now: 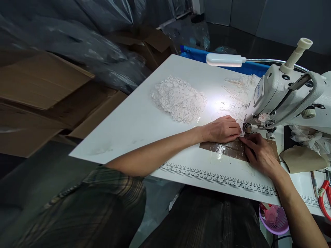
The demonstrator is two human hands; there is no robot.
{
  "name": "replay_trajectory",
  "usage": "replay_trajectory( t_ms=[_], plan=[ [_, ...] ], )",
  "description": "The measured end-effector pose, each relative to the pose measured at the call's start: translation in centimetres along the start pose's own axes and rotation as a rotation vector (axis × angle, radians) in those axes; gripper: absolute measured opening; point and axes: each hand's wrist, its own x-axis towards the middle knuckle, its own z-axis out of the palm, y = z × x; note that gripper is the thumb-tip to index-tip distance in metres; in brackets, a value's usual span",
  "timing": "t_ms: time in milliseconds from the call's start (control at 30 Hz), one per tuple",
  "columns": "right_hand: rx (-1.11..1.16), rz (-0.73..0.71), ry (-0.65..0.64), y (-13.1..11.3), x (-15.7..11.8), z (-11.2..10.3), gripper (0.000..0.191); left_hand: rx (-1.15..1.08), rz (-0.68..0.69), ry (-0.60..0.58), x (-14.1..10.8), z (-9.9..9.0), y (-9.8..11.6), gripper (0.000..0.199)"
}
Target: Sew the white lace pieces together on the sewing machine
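- Ruler scale (217, 179), along the near table edge.
- Right hand (261, 152): fingers bent, tips at white fabric (242, 133); firmness of grip cannot be told.
- Brown sheet (223, 150), glossy, partly under both hands.
- Left hand (223, 130): half-curled, touching the fabric; grip hidden.
- Sewing machine (271, 93), fabric at its needle end.
- Lace pile (179, 100).

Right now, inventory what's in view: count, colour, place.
Sewing machine: 1, white, right
Lamp: 1, white, beside machine
Table: 1, white, centre
Lace pile: 1, white, tabletop
Lace pieces: several, cream, beside machine
Sheet: 1, brown, beneath hands
Ruler: 1, black, near edge
Flat piece: 1, tan, right
Tool: 1, red-handled, right edge
Basket: 1, purple, below table
Boxes: several, brown, left
Plastic: uncounted, grey, upper left
Material: 1, blue, behind table
Left hand: 1, bare, by needle
Right hand: 1, bare, by needle
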Motion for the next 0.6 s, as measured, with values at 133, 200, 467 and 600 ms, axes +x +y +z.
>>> replay_trajectory(
  t_ms=[133,200,467,600],
  plan=[
    [0.233,0.127,0.087,0.7,0.0,-1.2,0.032,-0.002,0.000,-0.038,0.0,-0.2,0.1,0.026],
    [0.284,0.264,0.264,1.4,0.0,-1.8,0.029,-0.017,-0.007,-0.036,-0.1,-0.2,0.1,0.027],
    [0.172,0.491,0.577,3.6,-0.1,-1.5,0.033,-0.031,-0.034,-0.028,0.1,0.1,0.0,0.025],
    [-0.100,0.435,0.498,4.7,0.8,-0.7,0.033,-0.005,-0.005,-0.015,0.2,0.0,0.3,0.029]
  ],
)
